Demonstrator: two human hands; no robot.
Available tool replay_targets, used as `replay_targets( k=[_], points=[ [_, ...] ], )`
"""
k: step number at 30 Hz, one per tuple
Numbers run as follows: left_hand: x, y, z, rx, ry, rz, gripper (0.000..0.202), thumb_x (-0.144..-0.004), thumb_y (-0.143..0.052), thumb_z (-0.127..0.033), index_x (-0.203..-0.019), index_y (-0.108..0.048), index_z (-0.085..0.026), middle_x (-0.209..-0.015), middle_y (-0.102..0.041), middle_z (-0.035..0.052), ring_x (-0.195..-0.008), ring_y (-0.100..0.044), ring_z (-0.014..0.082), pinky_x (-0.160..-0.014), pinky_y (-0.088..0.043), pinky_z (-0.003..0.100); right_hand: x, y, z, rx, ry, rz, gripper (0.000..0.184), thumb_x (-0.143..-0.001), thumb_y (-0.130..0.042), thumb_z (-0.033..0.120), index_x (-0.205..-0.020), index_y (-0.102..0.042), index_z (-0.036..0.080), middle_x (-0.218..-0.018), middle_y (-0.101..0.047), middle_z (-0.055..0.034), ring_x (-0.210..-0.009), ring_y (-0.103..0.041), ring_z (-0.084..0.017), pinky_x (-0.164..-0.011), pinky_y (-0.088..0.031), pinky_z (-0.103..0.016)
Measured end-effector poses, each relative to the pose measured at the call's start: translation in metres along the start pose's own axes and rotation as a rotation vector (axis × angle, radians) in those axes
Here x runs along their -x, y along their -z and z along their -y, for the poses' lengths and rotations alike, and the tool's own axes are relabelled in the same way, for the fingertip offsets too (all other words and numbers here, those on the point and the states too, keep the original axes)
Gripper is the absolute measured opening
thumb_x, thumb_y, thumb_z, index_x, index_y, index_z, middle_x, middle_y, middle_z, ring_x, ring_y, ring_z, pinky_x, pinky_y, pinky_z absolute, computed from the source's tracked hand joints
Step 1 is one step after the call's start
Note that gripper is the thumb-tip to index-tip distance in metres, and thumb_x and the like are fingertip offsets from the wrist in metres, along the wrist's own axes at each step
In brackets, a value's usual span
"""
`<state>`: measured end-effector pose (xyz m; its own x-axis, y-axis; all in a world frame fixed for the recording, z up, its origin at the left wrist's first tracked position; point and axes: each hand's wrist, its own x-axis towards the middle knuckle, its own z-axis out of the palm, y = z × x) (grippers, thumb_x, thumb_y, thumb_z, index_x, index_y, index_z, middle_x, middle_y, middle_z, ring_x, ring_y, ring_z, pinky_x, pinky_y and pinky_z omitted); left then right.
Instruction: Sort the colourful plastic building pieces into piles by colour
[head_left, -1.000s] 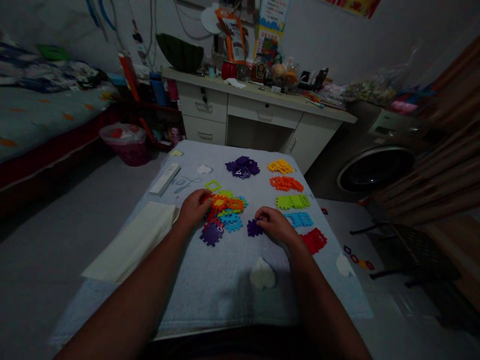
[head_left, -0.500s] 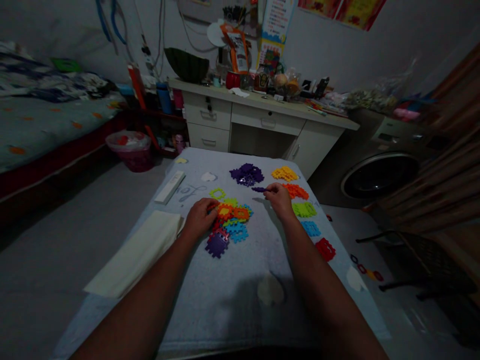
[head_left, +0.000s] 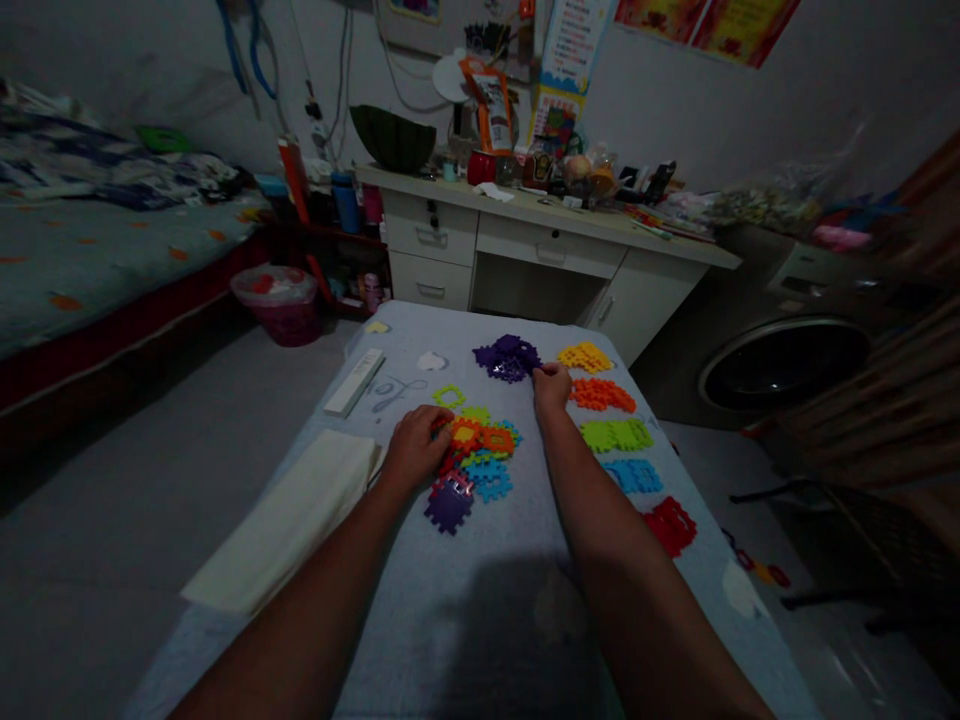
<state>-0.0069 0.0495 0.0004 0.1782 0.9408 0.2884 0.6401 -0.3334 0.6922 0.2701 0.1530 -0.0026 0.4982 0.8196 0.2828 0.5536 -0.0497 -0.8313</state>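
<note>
Flat interlocking toy tiles with notched edges lie on the cloth-covered table (head_left: 495,600). My left hand (head_left: 418,443) is at the left side of a mixed-colour tile pile (head_left: 491,465), its fingers curled over the red and orange tiles; what its fingertips grip is hidden. My right hand (head_left: 553,388) reaches to the right edge of a purple tile pile (head_left: 508,358), thumb and fingers pinched on a purple tile there. Near my left forearm, a purple tile (head_left: 450,503) lies at the mixed pile's front. A lime tile frame (head_left: 449,396) sits just behind that pile.
Sorted tiles line the right side: yellow (head_left: 585,356), orange (head_left: 603,395), lime (head_left: 616,435), blue (head_left: 634,476) and red (head_left: 670,527). A white box (head_left: 355,382) and folded cream cloth (head_left: 289,520) lie left. Beyond stand a desk (head_left: 551,245) and washing machine (head_left: 780,330).
My right hand has carried a purple tile to the purple pile's edge. My left hand stays at the mixed pile. The whole view has shifted slightly.
</note>
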Motion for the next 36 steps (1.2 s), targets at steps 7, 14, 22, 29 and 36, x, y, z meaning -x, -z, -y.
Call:
replay_targets(
  k=[7, 14, 22, 29, 36],
  points=[
    [0.0, 0.001, 0.0, -0.007, -0.001, 0.008, 0.025, -0.082, -0.052, -0.03, -0.101, -0.067, -0.022, -0.107, -0.068, 0.0066, -0.103, -0.061, 0.0259, -0.094, -0.046, 0.042, 0.011, -0.013, -0.002, 0.008, 0.026, -0.02, 0.024, -0.065, -0.058, 0.024, -0.087, -0.068, 0.018, -0.086, -0.067, -0.0054, -0.083, -0.061, -0.02, -0.085, -0.049, -0.032],
    [0.0, 0.002, -0.002, -0.001, 0.003, 0.009, 0.026, -0.081, -0.052, -0.029, -0.101, -0.067, -0.022, -0.106, -0.068, 0.0066, -0.102, -0.061, 0.0258, -0.094, -0.046, 0.042, 0.021, 0.002, 0.008, 0.068, 0.137, 0.043, 0.026, -0.068, -0.058, 0.02, -0.09, -0.071, 0.019, -0.093, -0.064, -0.006, -0.093, -0.058, -0.022, -0.097, -0.046, -0.038],
    [0.0, 0.003, -0.003, 0.04, -0.025, -0.027, 0.025, -0.079, -0.052, -0.027, -0.099, -0.066, -0.021, -0.107, -0.065, 0.0079, -0.105, -0.059, 0.0261, -0.096, -0.044, 0.042, 0.065, 0.046, 0.038, 0.011, 0.21, 0.391, 0.026, -0.075, -0.06, 0.02, -0.099, -0.069, 0.018, -0.096, -0.065, -0.0049, -0.09, -0.06, -0.019, -0.089, -0.049, -0.035],
    [0.001, 0.002, 0.002, 0.081, 0.001, -0.092, 0.027, -0.078, -0.053, -0.026, -0.102, -0.065, -0.022, -0.112, -0.062, 0.007, -0.112, -0.055, 0.026, -0.101, -0.043, 0.043, 0.115, 0.089, 0.058, 0.16, 0.456, 0.729, 0.028, -0.077, -0.069, 0.019, -0.105, -0.068, 0.02, -0.11, -0.063, -0.0076, -0.105, -0.056, -0.021, -0.096, -0.042, -0.038],
    [0.002, 0.004, 0.001, 0.099, 0.019, -0.065, 0.026, -0.078, -0.053, -0.027, -0.1, -0.066, -0.022, -0.11, -0.063, 0.0066, -0.11, -0.057, 0.0257, -0.101, -0.044, 0.042, 0.131, 0.088, 0.044, 0.248, 0.486, 0.682, 0.029, -0.078, -0.061, 0.004, -0.102, -0.068, 0.02, -0.112, -0.061, -0.0086, -0.11, -0.052, -0.022, -0.1, -0.039, -0.038]
  ],
)
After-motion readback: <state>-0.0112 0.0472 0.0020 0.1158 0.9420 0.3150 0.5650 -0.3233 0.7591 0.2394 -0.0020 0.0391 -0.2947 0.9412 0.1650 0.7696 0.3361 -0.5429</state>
